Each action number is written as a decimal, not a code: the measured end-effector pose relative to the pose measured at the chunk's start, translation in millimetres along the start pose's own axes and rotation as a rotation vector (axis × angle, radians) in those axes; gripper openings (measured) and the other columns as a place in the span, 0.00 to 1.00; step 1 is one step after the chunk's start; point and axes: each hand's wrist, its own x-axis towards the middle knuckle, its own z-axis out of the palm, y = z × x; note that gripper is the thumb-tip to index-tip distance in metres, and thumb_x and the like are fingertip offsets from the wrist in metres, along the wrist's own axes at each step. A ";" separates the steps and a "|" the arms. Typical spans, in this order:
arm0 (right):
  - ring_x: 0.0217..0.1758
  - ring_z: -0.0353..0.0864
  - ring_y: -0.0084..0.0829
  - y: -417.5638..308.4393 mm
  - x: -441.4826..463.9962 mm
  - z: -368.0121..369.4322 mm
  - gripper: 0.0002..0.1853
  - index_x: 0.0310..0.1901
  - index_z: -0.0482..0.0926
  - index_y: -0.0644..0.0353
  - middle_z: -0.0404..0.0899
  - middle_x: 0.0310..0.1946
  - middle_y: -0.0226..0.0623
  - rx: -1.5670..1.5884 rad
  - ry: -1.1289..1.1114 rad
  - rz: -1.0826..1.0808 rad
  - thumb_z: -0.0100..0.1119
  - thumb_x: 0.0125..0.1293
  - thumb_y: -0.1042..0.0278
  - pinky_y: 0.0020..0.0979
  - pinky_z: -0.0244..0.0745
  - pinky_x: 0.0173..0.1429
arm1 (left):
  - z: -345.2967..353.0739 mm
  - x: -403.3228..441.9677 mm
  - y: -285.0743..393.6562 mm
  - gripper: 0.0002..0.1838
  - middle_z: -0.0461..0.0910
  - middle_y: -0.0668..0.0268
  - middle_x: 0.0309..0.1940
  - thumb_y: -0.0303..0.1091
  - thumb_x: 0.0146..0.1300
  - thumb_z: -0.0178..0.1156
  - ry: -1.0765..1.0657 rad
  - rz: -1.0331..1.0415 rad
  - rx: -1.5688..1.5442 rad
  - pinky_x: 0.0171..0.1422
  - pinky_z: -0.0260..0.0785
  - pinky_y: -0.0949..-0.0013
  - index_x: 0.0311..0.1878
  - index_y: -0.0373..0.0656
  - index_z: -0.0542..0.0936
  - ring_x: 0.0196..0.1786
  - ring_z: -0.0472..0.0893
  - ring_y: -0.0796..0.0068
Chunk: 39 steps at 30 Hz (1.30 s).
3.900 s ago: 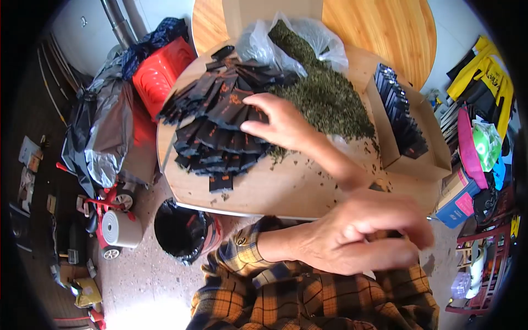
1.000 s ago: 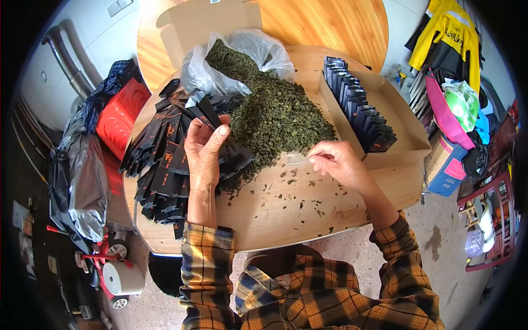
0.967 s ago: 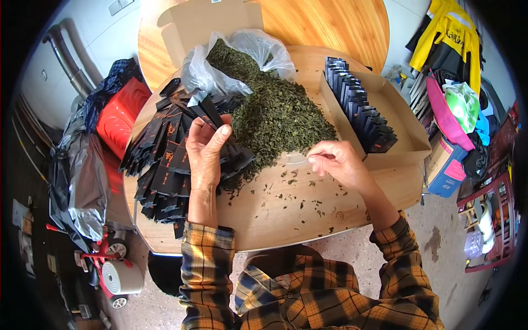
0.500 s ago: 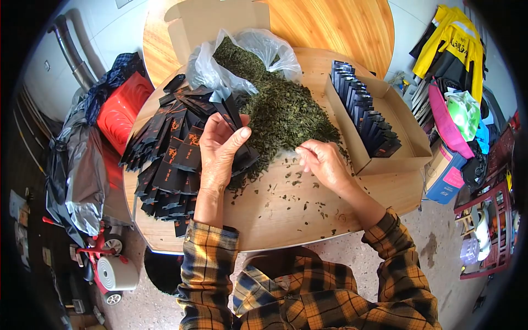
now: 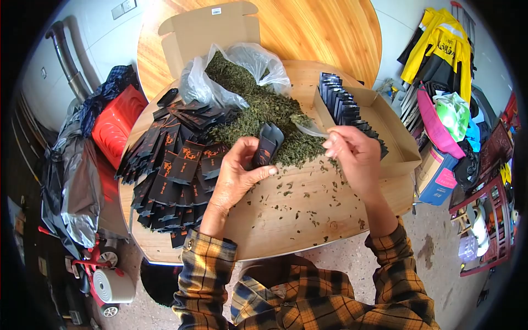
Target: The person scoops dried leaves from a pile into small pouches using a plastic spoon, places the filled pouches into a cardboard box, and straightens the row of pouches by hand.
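An upright black sachet (image 5: pixel 267 145) with its top open is held between the thumb and fingers of my left hand (image 5: pixel 236 171). My right hand (image 5: pixel 353 157) pinches the handle of a clear plastic scoop (image 5: pixel 312 130), whose far end carries some dried leaves above the leaf pile (image 5: pixel 264 115). The dark green pile spreads out of a clear plastic bag (image 5: pixel 201 85) on the wooden table (image 5: pixel 275 231). Left of my left hand lies a fanned heap of flat black packets (image 5: pixel 170 165) with orange print.
At the table's right, an open cardboard box (image 5: pixel 393 129) holds a row of standing dark packets (image 5: pixel 338 99). A red plastic stool (image 5: pixel 118 124) stands at the left, and a dark bin (image 5: pixel 159 280) is below the table edge. Loose leaves lie scattered near the front.
My left hand has moved right and down with the sachet, now turned with its open top in view. My right hand has moved right, and leaves now show on the scoop. The view has shifted slightly.
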 end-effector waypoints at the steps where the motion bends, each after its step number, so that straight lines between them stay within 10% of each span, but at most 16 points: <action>1: 0.28 0.78 0.17 -2.1 2.0 -2.7 0.06 0.42 0.79 0.69 0.81 0.28 0.34 0.039 0.017 -0.025 0.54 0.69 0.77 0.20 0.75 0.35 | 2.1 -0.1 -2.7 0.24 0.77 0.72 0.39 0.27 0.48 0.75 -0.001 0.009 0.032 0.53 0.69 0.73 0.46 0.41 0.73 0.43 0.75 0.83; 14: 0.23 0.72 0.15 -24.3 18.2 -9.9 0.06 0.41 0.78 0.65 0.78 0.25 0.31 -0.307 -0.278 -0.253 0.54 0.65 0.81 0.19 0.66 0.29 | 6.0 -2.3 -6.3 0.26 0.79 0.69 0.39 0.28 0.46 0.76 -0.020 0.004 0.110 0.56 0.69 0.71 0.47 0.40 0.73 0.44 0.76 0.80; 19: 0.25 0.75 0.33 -38.3 26.1 0.8 0.11 0.39 0.77 0.64 0.76 0.25 0.39 -0.526 -0.254 -0.725 0.59 0.53 0.84 0.31 0.69 0.32 | 3.8 -1.5 -10.2 0.26 0.80 0.68 0.38 0.28 0.46 0.76 -0.032 -0.007 0.134 0.53 0.70 0.71 0.47 0.39 0.73 0.42 0.76 0.79; 26: 0.26 0.75 0.37 -42.4 25.0 3.0 0.12 0.38 0.78 0.63 0.76 0.25 0.40 -0.609 -0.250 -0.802 0.61 0.50 0.84 0.33 0.69 0.31 | 1.7 -1.8 -7.0 0.27 0.77 0.71 0.41 0.29 0.48 0.76 -0.060 -0.076 0.134 0.55 0.69 0.72 0.50 0.40 0.73 0.46 0.76 0.81; 31: 0.20 0.73 0.21 -18.0 14.1 -8.7 0.02 0.36 0.78 0.65 0.76 0.20 0.35 -0.417 -0.301 -0.157 0.58 0.63 0.77 0.25 0.66 0.24 | 2.0 -1.9 -4.7 0.23 0.79 0.71 0.37 0.26 0.49 0.74 -0.024 -0.046 0.052 0.50 0.71 0.72 0.46 0.41 0.73 0.41 0.76 0.82; 39: 0.17 0.73 0.18 8.4 0.4 -4.9 0.11 0.30 0.77 0.68 0.76 0.17 0.32 -0.259 -0.621 0.298 0.54 0.68 0.71 0.23 0.67 0.22 | -7.4 2.1 0.3 0.20 0.80 0.70 0.37 0.31 0.53 0.73 0.112 -0.060 -0.139 0.50 0.70 0.75 0.46 0.42 0.74 0.41 0.77 0.82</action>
